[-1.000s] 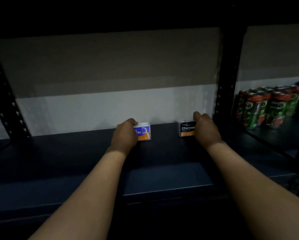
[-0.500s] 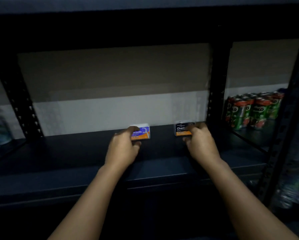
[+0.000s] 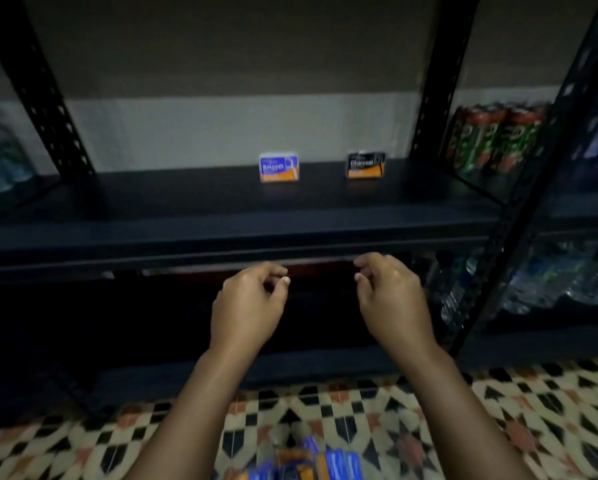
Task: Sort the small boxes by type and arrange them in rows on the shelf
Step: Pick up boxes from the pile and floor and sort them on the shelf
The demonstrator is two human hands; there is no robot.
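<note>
Dark metal shelf [image 3: 221, 202]: flat rectangular Smooth box [image 3: 279, 167] and Charcoal box [image 3: 365, 164] upright, labels facing out, well apart. Left hand [image 3: 249, 306] and right hand [image 3: 391, 299] loosely curled, holding nothing.

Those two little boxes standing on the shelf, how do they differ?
The blue box has a blue top reading "Smooth"; the black box has a black top reading "Charcoal". The blue box stands left, the black box right, with a gap between. Both stand upright at the back of the shelf, have an orange band at the bottom, and look alike in size.
</note>
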